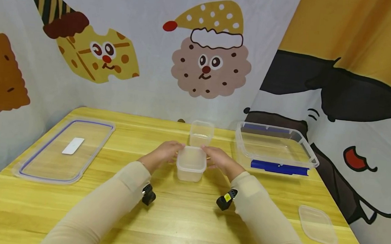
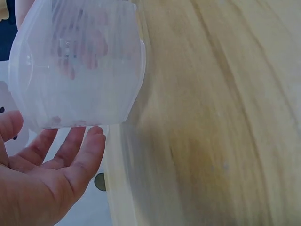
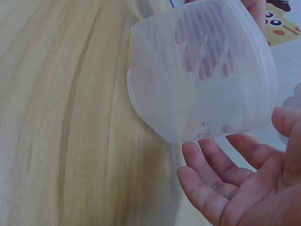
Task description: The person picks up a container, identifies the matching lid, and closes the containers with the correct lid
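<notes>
A small translucent plastic food container (image 1: 191,164) stands in the middle of the table, its frosted top looking like a fitted lid. My left hand (image 1: 165,153) is at its left side and my right hand (image 1: 221,159) at its right. In the left wrist view, extended fingers (image 2: 87,153) reach the container wall, with the thumb apart from it. The right wrist view shows loosely bent fingers (image 3: 218,162) at the opposite wall, some tips touching or very near it; the thumb stands off. Behind it is a second small container (image 1: 202,131), without a lid.
A large clear box (image 1: 278,149) with a blue clip stands at the back right. At the left lies a big lid (image 1: 96,146) with a blue seal, a white rectangular object (image 1: 73,146) on it. A small clear lid (image 1: 318,225) lies near the table's right edge.
</notes>
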Tool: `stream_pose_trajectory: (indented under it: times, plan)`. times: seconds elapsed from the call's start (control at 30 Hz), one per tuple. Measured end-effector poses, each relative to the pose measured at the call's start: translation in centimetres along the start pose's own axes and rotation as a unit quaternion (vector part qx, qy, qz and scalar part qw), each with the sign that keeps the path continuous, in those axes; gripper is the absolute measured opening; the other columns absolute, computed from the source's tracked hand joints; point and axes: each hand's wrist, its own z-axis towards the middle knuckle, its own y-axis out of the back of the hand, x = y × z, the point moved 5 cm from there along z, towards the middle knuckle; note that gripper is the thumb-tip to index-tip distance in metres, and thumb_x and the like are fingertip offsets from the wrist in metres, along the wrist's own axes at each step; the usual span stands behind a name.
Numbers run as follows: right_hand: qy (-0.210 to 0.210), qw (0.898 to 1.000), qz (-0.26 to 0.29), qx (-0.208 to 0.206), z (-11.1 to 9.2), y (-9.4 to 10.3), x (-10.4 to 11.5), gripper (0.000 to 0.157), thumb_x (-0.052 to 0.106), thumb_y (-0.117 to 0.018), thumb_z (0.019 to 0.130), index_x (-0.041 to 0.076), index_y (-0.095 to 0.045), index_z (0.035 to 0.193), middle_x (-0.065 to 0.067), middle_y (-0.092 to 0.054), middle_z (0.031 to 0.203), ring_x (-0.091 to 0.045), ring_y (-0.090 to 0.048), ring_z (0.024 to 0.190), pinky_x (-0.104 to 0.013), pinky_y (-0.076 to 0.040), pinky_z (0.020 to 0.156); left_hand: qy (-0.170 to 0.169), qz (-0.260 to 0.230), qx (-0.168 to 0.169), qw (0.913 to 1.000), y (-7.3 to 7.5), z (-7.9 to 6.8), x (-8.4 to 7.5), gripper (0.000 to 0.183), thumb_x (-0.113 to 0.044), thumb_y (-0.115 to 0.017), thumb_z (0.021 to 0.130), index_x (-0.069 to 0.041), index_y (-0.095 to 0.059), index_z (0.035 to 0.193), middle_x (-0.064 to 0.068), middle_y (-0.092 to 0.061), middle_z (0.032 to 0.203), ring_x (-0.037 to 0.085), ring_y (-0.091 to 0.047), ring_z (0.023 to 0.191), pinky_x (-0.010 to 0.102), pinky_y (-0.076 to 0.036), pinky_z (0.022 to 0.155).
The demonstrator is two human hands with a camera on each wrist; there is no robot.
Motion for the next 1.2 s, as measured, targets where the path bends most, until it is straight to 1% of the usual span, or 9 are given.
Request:
stream_pose_trajectory:
  times: [0.1, 0.23, 0.37, 0.5, 0.63, 0.77, 0.9, 1.07, 1.2]
  plan:
    - [-0.006, 1.0, 0.002, -0.009, 0.1, -0.2, -0.3, 0.054, 0.039, -0.035, 0.105, 0.001, -0.045, 0.141, -0.022, -0.054, 0.133, -0.037, -0.057, 0.118, -0.049, -0.048, 0.097, 0.003, -0.004, -0.004, 1.0, -0.2, 0.0, 0.2, 0.041, -0.028, -0.044, 0.103, 0.005, -0.054, 0.125, 0.022, -0.056, 0.127, 0.038, -0.053, 0.118, 0.049, -0.047, 0.098]
    - [-0.006, 1.0, 0.004, -0.016, 0.3, -0.4, -0.7, 0.052, 0.036, -0.035, 0.105, -0.001, -0.047, 0.14, -0.023, -0.055, 0.131, -0.036, -0.06, 0.114, -0.045, -0.052, 0.091, 0.003, -0.006, 0.001, 1.0, -0.3, 0.1, 0.6, 0.04, -0.025, -0.041, 0.104, 0.005, -0.052, 0.127, 0.022, -0.056, 0.126, 0.038, -0.055, 0.117, 0.049, -0.047, 0.098]
    - [0.001, 1.0, 0.0, -0.016, 0.2, -0.6, -0.8, 0.051, 0.035, -0.035, 0.105, -0.001, -0.046, 0.14, -0.023, -0.055, 0.132, -0.036, -0.06, 0.114, -0.045, -0.053, 0.09, 0.005, -0.003, 0.002, 1.0, -0.3, 0.1, 0.8, 0.039, -0.024, -0.041, 0.104, 0.005, -0.051, 0.128, 0.022, -0.057, 0.124, 0.036, -0.056, 0.114, 0.048, -0.048, 0.097]
    - [0.004, 1.0, 0.001, -0.015, 0.0, -0.6, -0.7, 0.052, 0.035, -0.035, 0.105, -0.001, -0.044, 0.142, -0.023, -0.056, 0.13, -0.036, -0.06, 0.114, -0.046, -0.053, 0.09, -0.001, 0.014, -0.013, 0.9998, -0.3, 0.2, 0.8, 0.034, -0.025, -0.043, 0.104, 0.001, -0.057, 0.12, 0.018, -0.061, 0.116, 0.031, -0.06, 0.106, 0.046, -0.051, 0.091]
    - [0.004, 1.0, 0.004, -0.014, -0.1, -0.7, -0.8, 0.053, 0.035, -0.035, 0.105, -0.001, -0.042, 0.143, -0.023, -0.055, 0.131, -0.037, -0.059, 0.115, -0.045, -0.053, 0.089, -0.009, 0.033, -0.017, 0.9993, -0.4, 0.3, 0.6, 0.029, -0.024, -0.042, 0.104, -0.001, -0.058, 0.109, 0.017, -0.061, 0.111, 0.03, -0.062, 0.101, 0.046, -0.051, 0.088]
    - [0.004, 1.0, 0.005, -0.011, -0.2, -0.7, -0.9, 0.053, 0.035, -0.033, 0.105, -0.001, -0.04, 0.144, -0.023, -0.051, 0.135, -0.038, -0.058, 0.115, -0.045, -0.054, 0.088, 0.001, 0.036, -0.014, 0.9992, -0.5, 0.3, 0.4, 0.027, -0.023, -0.041, 0.104, -0.002, -0.058, 0.108, 0.017, -0.06, 0.113, 0.028, -0.06, 0.097, 0.045, -0.05, 0.086]
    - [0.004, 1.0, 0.01, -0.013, -0.2, -0.7, -0.9, 0.053, 0.035, -0.033, 0.106, -0.001, -0.039, 0.145, -0.023, -0.052, 0.133, -0.037, -0.058, 0.114, -0.044, -0.054, 0.087, 0.009, 0.035, -0.013, 0.9993, -0.5, 0.3, 0.2, 0.027, -0.023, -0.04, 0.104, -0.003, -0.058, 0.11, 0.015, -0.059, 0.111, 0.024, -0.056, 0.089, 0.039, -0.049, 0.079]
    - [0.004, 1.0, 0.018, -0.016, -0.3, -0.9, -0.5, 0.052, 0.034, -0.031, 0.106, 0.0, -0.038, 0.145, -0.023, -0.053, 0.132, -0.036, -0.058, 0.114, -0.044, -0.054, 0.088, 0.007, 0.031, -0.015, 0.9994, -0.5, 0.1, 0.2, 0.024, -0.023, -0.04, 0.105, -0.004, -0.056, 0.103, 0.013, -0.058, 0.106, 0.021, -0.054, 0.08, 0.034, -0.045, 0.068]
    - [0.003, 0.999, 0.034, -0.016, -0.3, -1.1, -0.4, 0.052, 0.034, -0.032, 0.106, -0.001, -0.038, 0.144, -0.023, -0.053, 0.131, -0.032, -0.059, 0.111, -0.043, -0.054, 0.086, 0.008, 0.018, -0.015, 0.9997, -0.6, 0.1, 0.3, 0.023, -0.023, -0.04, 0.105, -0.004, -0.054, 0.099, 0.013, -0.058, 0.104, 0.021, -0.053, 0.08, 0.034, -0.044, 0.068]
